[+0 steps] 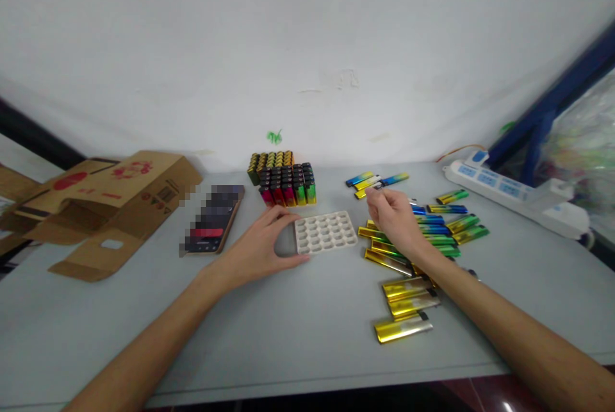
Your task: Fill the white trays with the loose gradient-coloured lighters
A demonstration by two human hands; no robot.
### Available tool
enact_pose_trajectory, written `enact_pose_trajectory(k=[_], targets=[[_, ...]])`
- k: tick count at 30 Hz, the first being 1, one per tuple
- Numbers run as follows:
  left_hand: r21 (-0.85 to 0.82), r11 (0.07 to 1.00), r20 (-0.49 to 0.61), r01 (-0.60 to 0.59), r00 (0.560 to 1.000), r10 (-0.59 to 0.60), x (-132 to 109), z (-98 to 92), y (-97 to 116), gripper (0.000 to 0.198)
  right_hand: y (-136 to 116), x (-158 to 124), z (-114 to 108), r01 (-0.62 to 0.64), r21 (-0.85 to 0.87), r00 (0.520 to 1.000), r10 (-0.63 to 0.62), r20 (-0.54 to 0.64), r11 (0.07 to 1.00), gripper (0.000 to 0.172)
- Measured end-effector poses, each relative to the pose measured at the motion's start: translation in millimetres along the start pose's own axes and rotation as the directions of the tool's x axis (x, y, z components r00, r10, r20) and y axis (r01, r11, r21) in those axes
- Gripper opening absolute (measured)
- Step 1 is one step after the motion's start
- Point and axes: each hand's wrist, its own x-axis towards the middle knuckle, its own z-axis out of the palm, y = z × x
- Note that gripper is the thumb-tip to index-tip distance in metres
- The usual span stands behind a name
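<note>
**Head view: white tray steadied, loose lighters to its right**

The tray is seen flat on the grey table, hollows facing up. Its left end is spanned by the left hand, which is spread wide: fingers at the far corner, thumb at the near corner, contact apparently light. The right hand is curled to the right of the tray, fingers drawn in, over the tray-side edge of the strewn lighters. Whether anything is pinched cannot be told; the fingertips are blurred.

Some loose lighters are overlapped by others. A tight block of standing lighters is set beyond the tray, slightly left. A phone is laid left of the tray.

Handling, as judged: the tray is best braced by its edges alone, hollows left uncovered, so that it is neither slid nor tipped. Lighters are best gripped mid-barrel and lifted straight off overlapping neighbours; the glossy finish may prove slippery. The right wrist is best carried high, lest the pile be swept.
</note>
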Motion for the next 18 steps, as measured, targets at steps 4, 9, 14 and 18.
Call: enact_pose_trajectory(k=[4,9,14,18], targets=[[-0.008,1.0,0.003,0.017,1.0,-0.017,1.3,0.1,3.8,0.068,-2.1,-1.5,1.6,0.003,0.011,1.0,-0.003,-0.031,1.0,0.058],[-0.036,0.998,-0.009,0.049,0.999,-0.049,4.0,2.9,9.2,0.069,1.9,-3.4,6.0,0.111,-0.015,0.987,-0.108,0.117,0.994,0.04],[-0.071,0.995,-0.039,0.065,0.997,-0.067,5.5,9.0,9.7,0.072,-3.3,-7.4,15.7,0.278,-0.099,0.953,-0.261,0.155,0.955,0.031],[-0.09,0.992,-0.038,0.09,0.995,-0.094,7.2,11.6,8.7,0.074,-13.5,-4.3,29.8,0.256,0.006,0.946,-0.252,0.203,0.967,0.023]])
